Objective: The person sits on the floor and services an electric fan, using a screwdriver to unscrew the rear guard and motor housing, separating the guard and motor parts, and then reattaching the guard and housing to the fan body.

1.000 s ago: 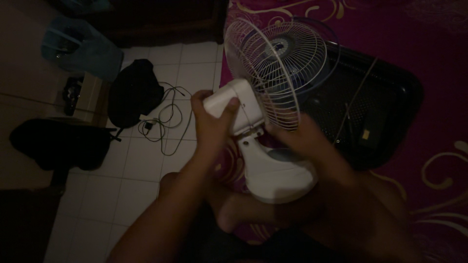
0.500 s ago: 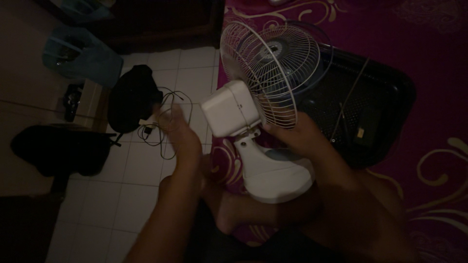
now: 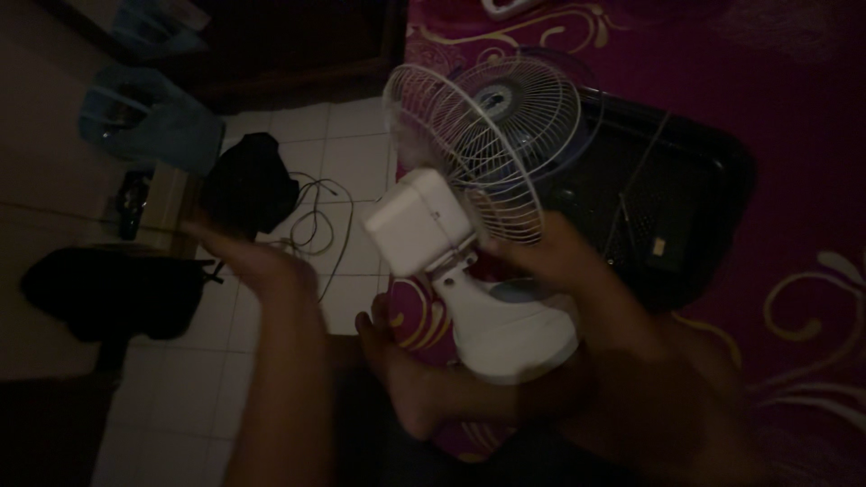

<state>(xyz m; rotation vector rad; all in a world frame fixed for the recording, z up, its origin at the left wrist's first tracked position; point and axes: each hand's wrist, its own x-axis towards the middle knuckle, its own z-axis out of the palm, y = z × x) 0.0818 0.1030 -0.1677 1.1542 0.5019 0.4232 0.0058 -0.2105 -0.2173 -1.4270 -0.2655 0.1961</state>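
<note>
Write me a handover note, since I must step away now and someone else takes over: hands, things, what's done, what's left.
Left hand: empty, open, blurred, off to the left above the tiled floor, clear of the fan.
Right hand: against the wire grille, beside the neck.
White table fan: upright, base on the magenta patterned bedding, motor housing facing the camera. Black tray behind it.
Done: fan stands steadied.
Left: nothing visibly removed; grille on.

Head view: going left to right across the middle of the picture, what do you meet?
Dark bag on the floor → left hand, blurred, over the white tiles → white motor housing of the fan → fan's wire cage → right hand at the fan's neck → black tray on the magenta patterned cloth.
</note>
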